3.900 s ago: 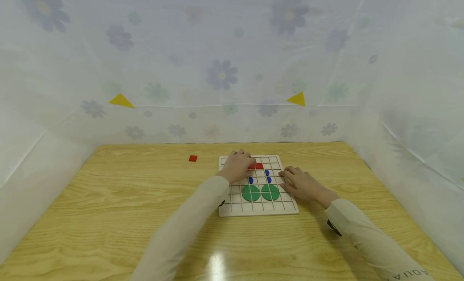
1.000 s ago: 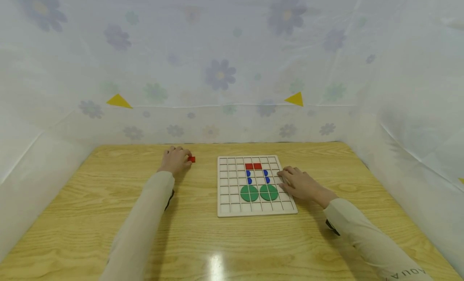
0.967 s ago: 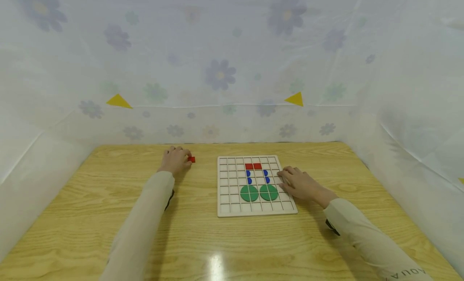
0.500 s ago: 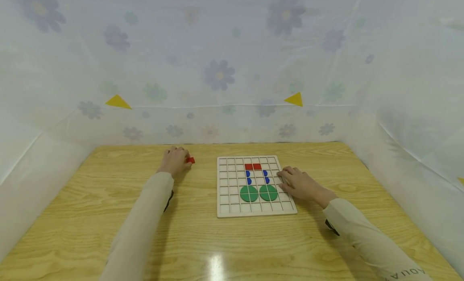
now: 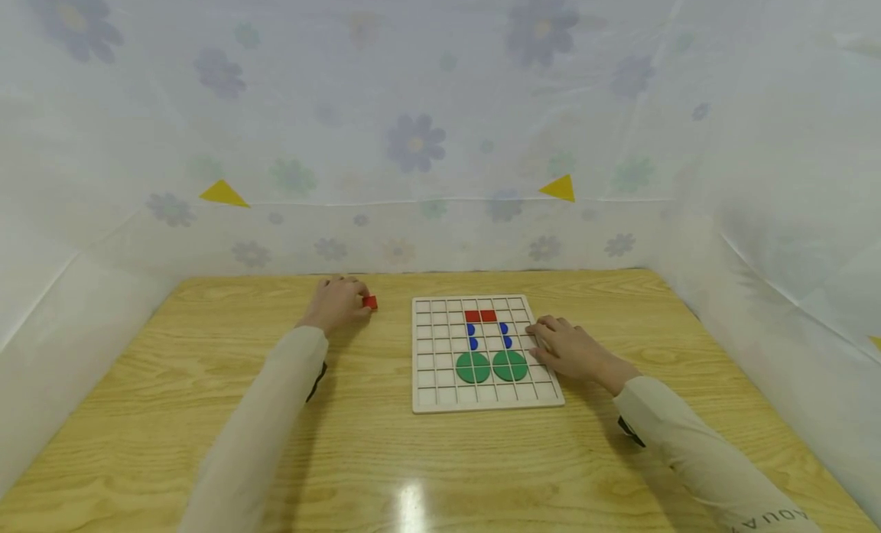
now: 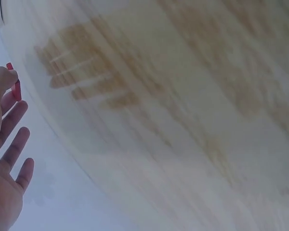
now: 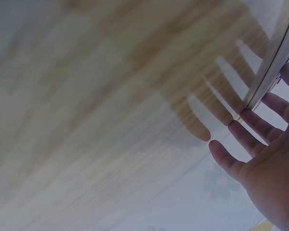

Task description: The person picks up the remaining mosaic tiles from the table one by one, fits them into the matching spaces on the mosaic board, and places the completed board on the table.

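Note:
My left hand (image 5: 337, 302) pinches a small red square tile (image 5: 370, 302) between thumb and index finger, left of the board. In the left wrist view the tile (image 6: 14, 82) is seen edge-on, and the other fingers are spread. A white gridded board (image 5: 435, 395) lies on the table. It carries two red squares (image 5: 480, 316) side by side, several blue half-discs (image 5: 472, 343) in two columns, and two green discs (image 5: 473, 367). Against the board's right edge rests my right hand (image 5: 567, 348), fingers extended. In the right wrist view its fingertips touch the board's side (image 7: 267, 72).
The wood-grain table (image 5: 385, 456) reaches back to a white flower-patterned curtain (image 5: 416, 143), which also closes off both sides. Two yellow triangles (image 5: 559, 188) are on the back curtain.
My left hand went from over the board to the red tile at its left and took hold of it. In the last half second hand and tile shifted slightly right. My right hand stayed put.

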